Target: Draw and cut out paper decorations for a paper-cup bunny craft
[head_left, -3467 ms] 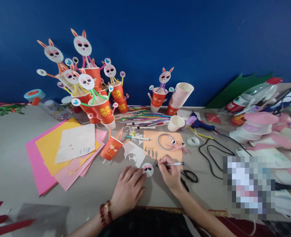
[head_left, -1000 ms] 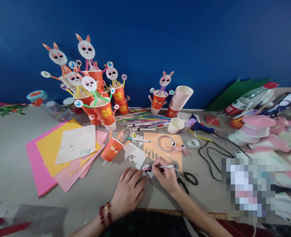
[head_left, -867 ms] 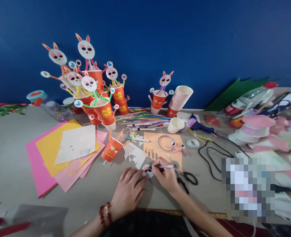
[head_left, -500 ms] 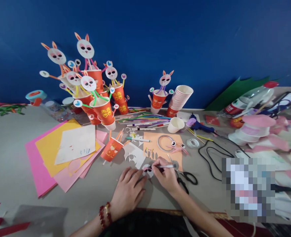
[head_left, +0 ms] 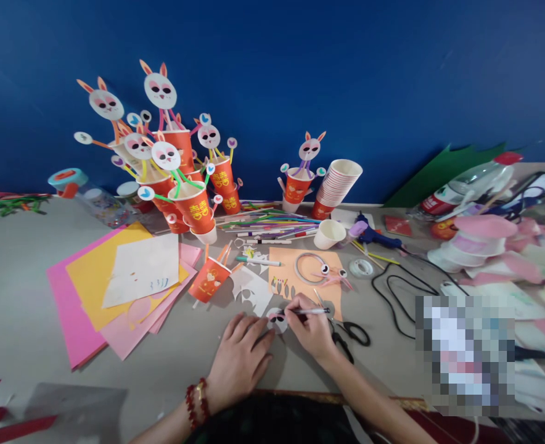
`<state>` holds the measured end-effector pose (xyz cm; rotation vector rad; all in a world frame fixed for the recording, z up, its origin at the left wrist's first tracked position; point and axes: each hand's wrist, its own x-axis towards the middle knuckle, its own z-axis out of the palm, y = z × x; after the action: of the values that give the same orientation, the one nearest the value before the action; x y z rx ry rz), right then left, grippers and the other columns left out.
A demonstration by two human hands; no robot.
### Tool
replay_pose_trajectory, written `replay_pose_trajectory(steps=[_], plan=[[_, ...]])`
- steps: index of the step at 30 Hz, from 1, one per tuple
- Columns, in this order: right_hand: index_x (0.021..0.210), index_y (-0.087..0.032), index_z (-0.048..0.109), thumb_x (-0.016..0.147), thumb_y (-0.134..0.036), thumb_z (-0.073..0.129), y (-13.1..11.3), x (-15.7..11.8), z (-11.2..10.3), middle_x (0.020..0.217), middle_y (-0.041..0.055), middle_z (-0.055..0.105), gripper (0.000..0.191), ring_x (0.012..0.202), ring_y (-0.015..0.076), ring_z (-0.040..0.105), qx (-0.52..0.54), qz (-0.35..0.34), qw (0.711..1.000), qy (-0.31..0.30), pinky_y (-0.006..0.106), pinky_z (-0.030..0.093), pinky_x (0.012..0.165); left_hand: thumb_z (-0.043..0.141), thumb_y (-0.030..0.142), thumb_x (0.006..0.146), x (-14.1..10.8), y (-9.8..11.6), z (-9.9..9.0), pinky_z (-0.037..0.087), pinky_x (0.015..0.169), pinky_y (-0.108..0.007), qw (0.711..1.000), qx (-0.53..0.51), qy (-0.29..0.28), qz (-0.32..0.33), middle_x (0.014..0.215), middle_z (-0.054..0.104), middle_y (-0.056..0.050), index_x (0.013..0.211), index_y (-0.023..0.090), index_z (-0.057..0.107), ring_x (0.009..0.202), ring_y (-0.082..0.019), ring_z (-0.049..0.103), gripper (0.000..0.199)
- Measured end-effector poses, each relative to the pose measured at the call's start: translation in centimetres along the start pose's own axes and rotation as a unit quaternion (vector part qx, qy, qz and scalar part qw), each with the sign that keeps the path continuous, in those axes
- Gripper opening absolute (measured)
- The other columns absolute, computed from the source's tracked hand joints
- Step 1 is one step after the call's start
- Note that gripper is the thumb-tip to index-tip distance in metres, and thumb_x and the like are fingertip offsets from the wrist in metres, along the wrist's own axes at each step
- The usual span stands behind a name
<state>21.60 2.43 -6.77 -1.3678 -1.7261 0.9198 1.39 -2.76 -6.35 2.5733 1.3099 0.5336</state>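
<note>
A small white paper disc with a face (head_left: 278, 321) lies on the table between my hands, with dark eyes and pink patches drawn on it. My right hand (head_left: 312, 330) is closed around a pen (head_left: 316, 311), its tip end over the disc. Flat on the table, my left hand (head_left: 243, 350) has its fingers stretched out, the fingertips at the disc's left edge. Black-handled scissors (head_left: 356, 333) lie right beside my right hand. Behind the disc is an orange paper sheet (head_left: 307, 262) bearing cut-out scraps, next to white paper offcuts (head_left: 256, 290).
Red paper cups with rabbit figures (head_left: 192, 206) stand at the back left. A stack of cups (head_left: 340, 182), a blue glue gun (head_left: 376, 236) with a black cord and a plastic bottle (head_left: 467, 185) are on the right. Coloured paper sheets (head_left: 82, 314) lie left; a red cup (head_left: 210, 277) leans nearby.
</note>
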Motion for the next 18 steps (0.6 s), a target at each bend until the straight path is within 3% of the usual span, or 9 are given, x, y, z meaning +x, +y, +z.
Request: replay_pose_trajectory(steps=[6, 12, 18], plan=[[0.072, -0.022, 0.051, 0.086, -0.020, 0.051, 0.21, -0.01, 0.03, 0.064, -0.0017, 0.052, 0.014, 0.057, 0.0145, 0.050, 0.002, -0.005, 1.000, 0.008, 0.024, 0.038, 0.052, 0.051, 0.038, 0.094, -0.09, 0.05, -0.05, 0.028, 0.111, -0.046, 1.000, 0.005, 0.001, 0.003, 0.133, 0.057, -0.002, 0.127, 0.027, 0.056, 0.119, -0.023, 0.048, 0.035], [0.073, -0.022, 0.051, 0.086, -0.021, 0.051, 0.51, -0.14, 0.07, 0.059, -0.0039, 0.048, 0.013, 0.050, 0.0122, 0.045, 0.070, 0.016, 0.997, 0.036, 0.022, 0.032, 0.045, 0.052, 0.039, 0.093, -0.13, -0.04, 0.21, 0.028, 0.111, -0.046, 1.000, -0.001, 0.008, -0.002, 0.133, 0.057, -0.001, 0.127, 0.028, 0.057, 0.118, -0.024, 0.048, 0.035], [0.076, -0.022, 0.052, 0.088, -0.022, 0.052, 0.42, -0.20, 0.03, 0.060, -0.0038, 0.050, 0.012, 0.050, 0.0118, 0.046, 0.103, 0.019, 0.993, 0.045, 0.022, 0.034, 0.045, 0.050, 0.038, 0.094, -0.06, 0.02, 0.03, 0.028, 0.110, -0.047, 1.000, -0.007, 0.008, -0.001, 0.133, 0.057, -0.002, 0.126, 0.028, 0.057, 0.118, -0.025, 0.048, 0.035]])
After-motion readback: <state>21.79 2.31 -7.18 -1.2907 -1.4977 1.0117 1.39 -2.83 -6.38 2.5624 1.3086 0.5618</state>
